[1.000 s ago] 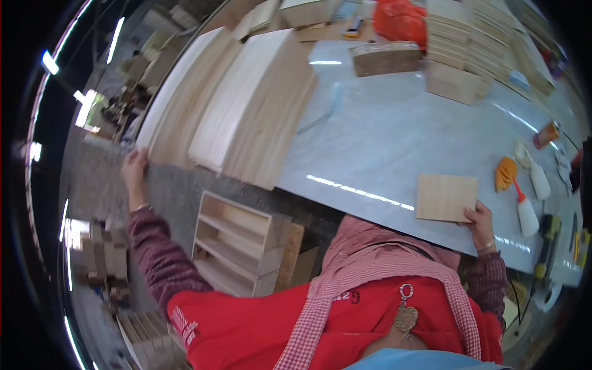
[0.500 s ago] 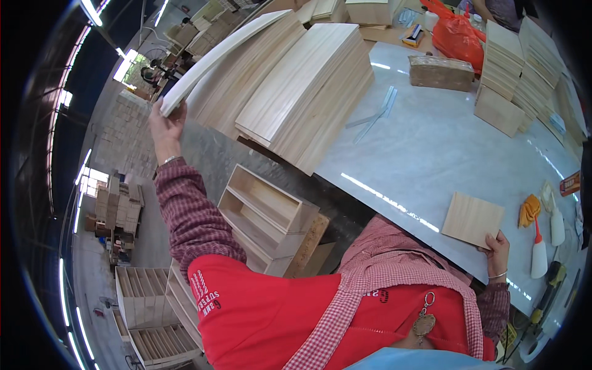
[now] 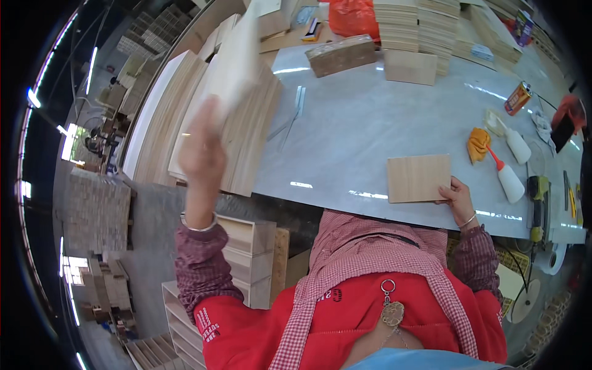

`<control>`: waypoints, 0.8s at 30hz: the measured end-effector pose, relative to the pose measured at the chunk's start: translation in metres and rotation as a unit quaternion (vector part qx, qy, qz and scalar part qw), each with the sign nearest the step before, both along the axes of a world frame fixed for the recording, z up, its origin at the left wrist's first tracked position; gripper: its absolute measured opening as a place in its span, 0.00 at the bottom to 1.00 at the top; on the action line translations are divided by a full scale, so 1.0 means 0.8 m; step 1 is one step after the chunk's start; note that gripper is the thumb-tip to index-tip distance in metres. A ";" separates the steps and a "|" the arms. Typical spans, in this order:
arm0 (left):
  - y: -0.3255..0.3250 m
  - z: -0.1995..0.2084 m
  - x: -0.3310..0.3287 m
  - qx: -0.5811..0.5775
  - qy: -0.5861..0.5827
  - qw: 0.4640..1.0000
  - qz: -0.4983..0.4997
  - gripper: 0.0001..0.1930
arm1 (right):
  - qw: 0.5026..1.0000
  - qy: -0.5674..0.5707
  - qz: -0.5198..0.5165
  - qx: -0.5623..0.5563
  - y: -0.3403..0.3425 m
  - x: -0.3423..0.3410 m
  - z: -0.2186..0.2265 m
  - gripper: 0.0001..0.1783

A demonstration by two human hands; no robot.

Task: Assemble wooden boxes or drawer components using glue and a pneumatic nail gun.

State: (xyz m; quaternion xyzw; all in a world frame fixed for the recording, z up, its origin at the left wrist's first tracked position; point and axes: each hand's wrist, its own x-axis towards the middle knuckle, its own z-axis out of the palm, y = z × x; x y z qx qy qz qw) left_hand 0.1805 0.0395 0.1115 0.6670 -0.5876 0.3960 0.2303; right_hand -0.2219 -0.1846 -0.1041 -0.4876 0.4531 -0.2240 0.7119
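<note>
A long pale wooden board (image 3: 237, 61), smeared by motion, is raised on edge in my left hand (image 3: 205, 154), whose fingers grip its near end. Just beneath and around it stand two stacks of long boards, a left stack (image 3: 161, 117) with a white top piece and a right stack (image 3: 256, 129). Farther right, my right hand (image 3: 457, 198) pinches the lower right corner of a small, nearly square wooden panel (image 3: 419, 179). That panel lies at the front of the grey worktable (image 3: 345, 129), its grain running sideways.
A wrapped brick-like block (image 3: 340, 55), stacks of small panels (image 3: 404, 28) and a red plastic bag (image 3: 353, 18) are at the back. On the right lie an orange cloth (image 3: 478, 145), white squeeze bottles (image 3: 510, 184) and a green-black tool (image 3: 539, 206). Wooden drawer boxes (image 3: 246, 237) stand below left.
My left hand has lifted the long board off the left stack and swung it rightward over the other stack. The view has turned right; my right hand still holds the small panel.
</note>
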 end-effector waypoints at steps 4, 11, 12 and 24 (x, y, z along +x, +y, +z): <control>-0.051 -0.065 -0.031 0.082 -0.073 0.989 -0.102 0.19 | 1.000 -0.012 -0.007 0.000 0.001 -0.003 -0.002 0.15; -0.111 -0.206 -0.065 0.171 -0.018 0.975 -0.142 0.22 | 1.000 0.012 0.020 -0.019 0.002 -0.015 0.007 0.15; -0.116 -0.224 -0.070 0.179 0.030 0.972 -0.148 0.23 | 0.999 0.016 0.031 -0.022 0.000 -0.014 0.008 0.15; -0.105 -0.296 -0.090 0.182 0.239 0.954 -0.009 0.35 | 0.985 0.077 0.117 -0.102 -0.019 -0.020 0.016 0.13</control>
